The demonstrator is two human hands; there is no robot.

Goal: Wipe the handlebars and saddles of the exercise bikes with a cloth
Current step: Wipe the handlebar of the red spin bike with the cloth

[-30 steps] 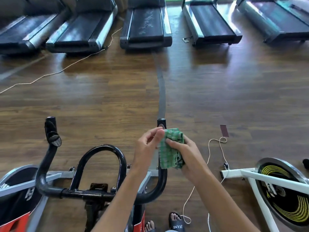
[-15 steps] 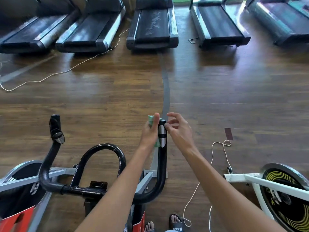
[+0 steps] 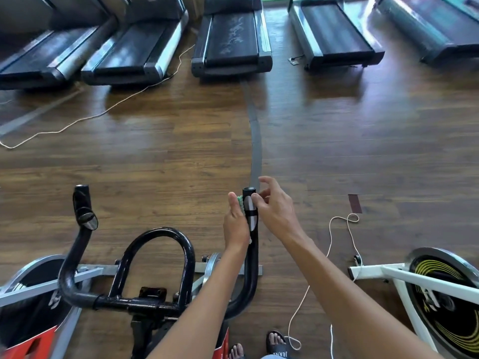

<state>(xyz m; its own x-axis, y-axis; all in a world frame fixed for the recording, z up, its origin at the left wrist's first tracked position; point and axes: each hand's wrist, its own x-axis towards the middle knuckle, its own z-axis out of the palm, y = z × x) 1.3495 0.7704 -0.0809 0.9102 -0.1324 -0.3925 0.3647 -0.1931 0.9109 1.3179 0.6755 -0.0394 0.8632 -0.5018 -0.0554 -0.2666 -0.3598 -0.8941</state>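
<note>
Wooden floor carries treadmills beyond the black handlebars.

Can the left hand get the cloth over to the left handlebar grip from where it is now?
Probably yes: the left hand holds the cloth against the right grip, and nothing blocks the left grip.

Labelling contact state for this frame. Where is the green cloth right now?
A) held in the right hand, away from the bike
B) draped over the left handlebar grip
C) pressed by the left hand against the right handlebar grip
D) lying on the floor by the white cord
C: the green cloth shows only as a sliver between the left hand and the right handlebar grip; the right hand only touches the grip's other side.
</note>
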